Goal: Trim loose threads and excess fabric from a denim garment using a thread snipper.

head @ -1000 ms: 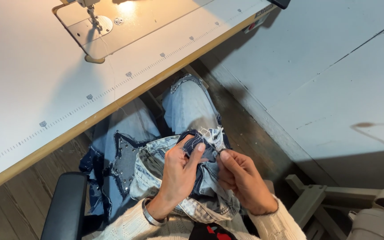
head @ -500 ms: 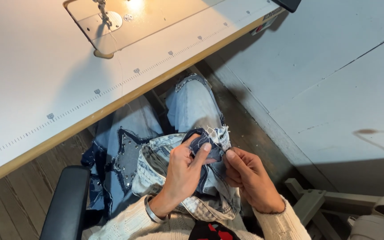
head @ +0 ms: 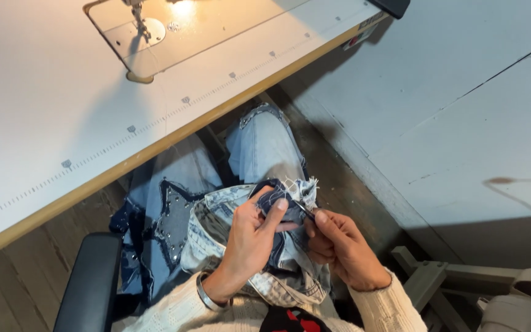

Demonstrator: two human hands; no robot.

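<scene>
A denim garment (head: pixel 216 227) with a dark star patch lies bunched on my lap. My left hand (head: pixel 250 237) grips a folded dark blue part of it with a frayed white edge (head: pixel 299 187), thumb and forefinger pinching the fabric. My right hand (head: pixel 339 243) is closed around a small thin dark tool (head: pixel 305 212) whose tip touches the fabric by the frayed edge. Both hands sit close together over my right thigh, below the edge of the sewing table.
A white sewing table (head: pixel 62 123) with a ruler strip along its wooden edge spans the upper left. A sewing machine needle plate (head: pixel 149 31) sits lit at the top. A black chair armrest (head: pixel 90 283) is at lower left; a grey wall panel (head: pixel 462 110) on the right.
The view has shifted slightly. My hands stay on the denim, with the right hand's tool now brought up against the frayed edge.
</scene>
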